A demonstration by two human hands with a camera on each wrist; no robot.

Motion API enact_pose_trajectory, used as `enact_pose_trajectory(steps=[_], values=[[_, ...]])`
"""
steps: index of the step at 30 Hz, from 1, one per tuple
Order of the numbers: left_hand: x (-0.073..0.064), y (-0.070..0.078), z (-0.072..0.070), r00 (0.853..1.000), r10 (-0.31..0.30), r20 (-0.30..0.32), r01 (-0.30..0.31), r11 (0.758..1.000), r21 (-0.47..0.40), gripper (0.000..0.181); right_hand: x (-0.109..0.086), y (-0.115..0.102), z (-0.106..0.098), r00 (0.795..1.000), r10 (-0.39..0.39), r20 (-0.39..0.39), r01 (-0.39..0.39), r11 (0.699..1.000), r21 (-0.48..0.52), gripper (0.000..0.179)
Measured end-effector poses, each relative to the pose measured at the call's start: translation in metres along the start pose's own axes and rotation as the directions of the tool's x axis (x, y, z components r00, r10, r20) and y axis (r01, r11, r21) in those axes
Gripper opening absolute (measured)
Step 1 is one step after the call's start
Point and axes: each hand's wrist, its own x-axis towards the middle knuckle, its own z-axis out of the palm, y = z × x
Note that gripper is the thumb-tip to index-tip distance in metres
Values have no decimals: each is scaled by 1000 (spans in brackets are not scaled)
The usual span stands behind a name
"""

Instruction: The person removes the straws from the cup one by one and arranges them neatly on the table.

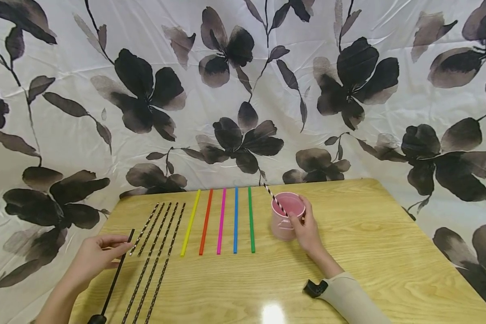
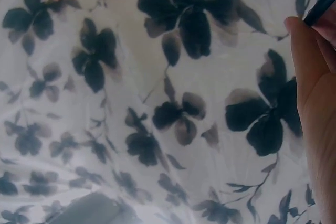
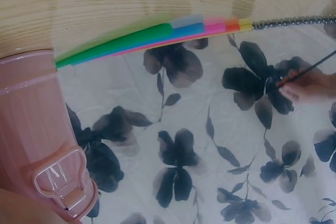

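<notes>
My left hand (image 1: pixel 93 258) pinches a thin black stick (image 1: pixel 115 279) between thumb and fingers, over the left side of the table. The stick slants down toward me, its lower end by a dark lump at the frame's bottom edge. With my right hand (image 1: pixel 308 231) I grip the rim of a pink bucket (image 1: pixel 280 228), the thumb at its inner side. A black-and-white striped straw (image 1: pixel 272 194) leans in the bucket, its upper part standing out over the rim. In the right wrist view, the bucket's looped handle (image 3: pixel 60 169) shows on its side.
Yellow (image 1: pixel 191 222), red (image 1: pixel 206 222), pink (image 1: pixel 221 222), blue (image 1: pixel 236 220) and green straws (image 1: pixel 251 220) lie spaced in a row left of the bucket. Several dark patterned straws (image 1: pixel 159 238) lie left of these. A floral cloth (image 1: pixel 243 90) hangs behind the wooden table (image 1: pixel 409 252).
</notes>
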Motion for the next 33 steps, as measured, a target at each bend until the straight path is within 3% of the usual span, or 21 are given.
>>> enact_pose_trajectory(steps=[6,13,20,33], values=[[-4,-24,-4,995,-104,-3,104,995,-4,64,1,3,0,1000,17,-4,-17,1000,2,56],[-5,-48,1,989,-147,-15,147,989,-6,58,5,34,2,1000,21,-15,-21,1000,1,57],[-9,-62,7,987,-158,-18,159,986,41,53,5,37,2,1000,12,-11,-12,1000,1,57],[-5,-74,16,986,-164,-45,167,981,102,43,1,4,-1,1000,-4,5,4,1000,23,57]])
